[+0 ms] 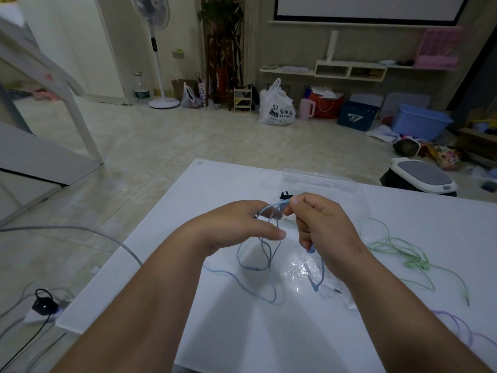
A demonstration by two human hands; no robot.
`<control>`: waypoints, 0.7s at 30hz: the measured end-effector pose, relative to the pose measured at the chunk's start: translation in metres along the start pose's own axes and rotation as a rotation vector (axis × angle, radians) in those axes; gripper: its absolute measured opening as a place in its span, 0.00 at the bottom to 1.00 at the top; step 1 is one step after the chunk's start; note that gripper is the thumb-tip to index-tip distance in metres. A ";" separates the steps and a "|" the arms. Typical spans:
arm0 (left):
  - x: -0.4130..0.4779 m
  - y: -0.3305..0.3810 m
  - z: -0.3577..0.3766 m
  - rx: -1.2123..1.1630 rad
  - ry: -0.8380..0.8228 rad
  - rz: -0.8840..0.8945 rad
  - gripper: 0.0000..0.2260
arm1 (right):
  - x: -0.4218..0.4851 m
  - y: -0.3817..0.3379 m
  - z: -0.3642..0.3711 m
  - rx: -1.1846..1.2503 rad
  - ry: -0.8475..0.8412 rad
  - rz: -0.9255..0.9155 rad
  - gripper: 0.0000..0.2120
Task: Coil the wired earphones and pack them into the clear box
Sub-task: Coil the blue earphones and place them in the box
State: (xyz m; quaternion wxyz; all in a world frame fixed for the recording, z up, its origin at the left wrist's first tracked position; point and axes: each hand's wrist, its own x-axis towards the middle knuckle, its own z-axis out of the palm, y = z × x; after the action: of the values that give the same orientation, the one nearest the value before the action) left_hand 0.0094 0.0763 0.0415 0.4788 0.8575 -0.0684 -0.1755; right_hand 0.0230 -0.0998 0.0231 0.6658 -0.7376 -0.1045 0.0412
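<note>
Blue wired earphones [265,254] hang in loose loops between both hands above the white table [242,332]. My left hand [236,224] pinches the cable near its upper bend. My right hand [322,227] grips the same cable at the top between thumb and finger, and a blue earbud pokes out under its palm. The rest of the cable trails onto the table. The clear box [320,180] lies open at the table's far edge, just beyond my hands.
Green earphones [403,251] sprawl on the table's right side and purple earphones [457,327] lie near the right front edge. A crinkled clear plastic bag [304,270] and a small black clip [285,196] rest near my hands. A power strip [44,306] sits on the floor left.
</note>
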 end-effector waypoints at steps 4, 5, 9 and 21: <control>0.005 -0.001 0.006 0.058 0.128 0.007 0.06 | -0.002 -0.002 0.000 0.054 -0.026 -0.005 0.13; 0.005 -0.001 0.006 0.046 0.131 0.000 0.07 | -0.002 -0.003 0.000 0.080 -0.024 -0.001 0.13; 0.006 -0.003 0.004 0.131 0.175 -0.030 0.11 | 0.000 -0.003 -0.004 0.201 0.074 0.010 0.15; 0.000 -0.024 -0.022 0.353 0.260 -0.084 0.05 | 0.008 -0.002 -0.012 0.372 0.326 0.011 0.14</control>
State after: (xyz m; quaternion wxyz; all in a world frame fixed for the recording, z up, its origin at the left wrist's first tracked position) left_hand 0.0163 0.1062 0.0320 0.3185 0.9454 0.0003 -0.0685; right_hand 0.0335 -0.1095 0.0270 0.7980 -0.5998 0.0178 -0.0563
